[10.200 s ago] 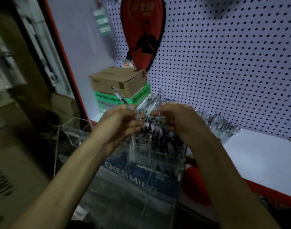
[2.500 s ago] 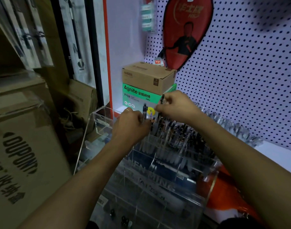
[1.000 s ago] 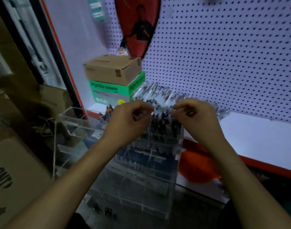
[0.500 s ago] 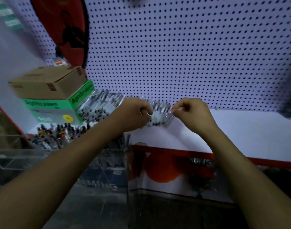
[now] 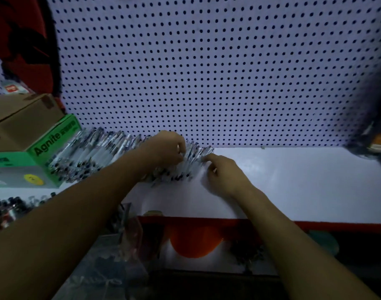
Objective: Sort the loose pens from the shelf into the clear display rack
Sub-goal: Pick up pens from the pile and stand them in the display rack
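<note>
We curled our left hand down on the pile of thin, shiny pens; its grip was hidden. Our right hand pinched pens at the pile's end. The smooth white shelf lay open beside them.

The white shelf lies bare across its right half, from beside the right hand to the dark blurred object at its right edge. Along the back stands the white perforated pegboard wall. The row of clear-barrelled loose pens fills the back left, under the left hand, and the green-and-white cardboard box with a brown cardboard box stacked on it blocks the left end.
</note>
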Available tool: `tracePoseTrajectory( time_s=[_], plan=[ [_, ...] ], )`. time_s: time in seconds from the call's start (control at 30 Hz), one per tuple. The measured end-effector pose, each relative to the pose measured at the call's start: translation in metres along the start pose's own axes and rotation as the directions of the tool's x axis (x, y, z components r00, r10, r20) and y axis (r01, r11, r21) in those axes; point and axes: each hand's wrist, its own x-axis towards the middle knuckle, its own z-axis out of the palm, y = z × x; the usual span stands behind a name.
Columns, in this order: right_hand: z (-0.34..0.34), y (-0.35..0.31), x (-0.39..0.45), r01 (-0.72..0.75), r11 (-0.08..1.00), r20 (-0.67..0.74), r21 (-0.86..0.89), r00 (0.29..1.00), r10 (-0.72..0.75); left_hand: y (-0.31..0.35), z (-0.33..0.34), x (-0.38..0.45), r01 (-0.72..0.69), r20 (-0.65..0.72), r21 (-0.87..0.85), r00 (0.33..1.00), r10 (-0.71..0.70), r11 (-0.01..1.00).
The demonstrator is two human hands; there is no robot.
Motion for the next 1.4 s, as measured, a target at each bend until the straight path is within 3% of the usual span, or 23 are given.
tracePoseTrajectory(
  time_s=[0.13,0.33,0.57,0.77,0.9,0.97,1.1,1.27,1.4],
  plan=[
    [0.008,0.0,0.007,0.04,0.995,0.038,-0.091,0.999,-0.037,-0.007,0.012,0.008,0.088,-0.039,-0.024,0.995,-0.089,0.996],
    [0.013,0.005,0.021,-0.027,0.998,-0.07,-0.048,0.997,0.024,0.006,0.023,0.006,0.11,-0.049,0.031,0.993,-0.109,0.993],
    [0.016,0.001,0.024,-0.008,0.993,-0.078,-0.117,0.997,-0.002,0.003,0.024,0.012,0.174,-0.012,-0.169,0.984,-0.179,0.97],
    [0.016,-0.001,0.027,-0.016,0.994,-0.068,-0.106,0.998,0.009,0.008,0.017,0.005,0.129,-0.14,-0.192,0.977,-0.158,0.973],
    [0.014,-0.001,0.029,-0.033,0.991,-0.004,-0.129,0.999,0.033,0.009,0.011,0.003,0.108,-0.27,-0.386,0.936,-0.224,0.916],
    [0.013,0.0,0.03,-0.07,0.989,0.0,-0.13,0.997,0.071,0.008,0.004,0.003,0.109,-0.25,-0.518,0.929,-0.272,0.848],
    [0.008,0.007,0.027,-0.177,0.973,-0.082,-0.149,0.983,0.166,0.0,-0.005,0.0,0.169,-0.051,-0.78,0.943,-0.329,0.603],
    [0.003,0.008,0.025,-0.311,0.927,-0.159,-0.208,0.946,0.282,0.001,-0.009,-0.004,0.224,0.103,-0.895,0.945,-0.31,0.387],
    [-0.004,0.001,0.023,-0.404,0.9,-0.181,-0.163,0.909,0.376,0.0,-0.015,-0.004,0.286,0.235,-0.949,0.923,-0.305,0.133]
  ],
)
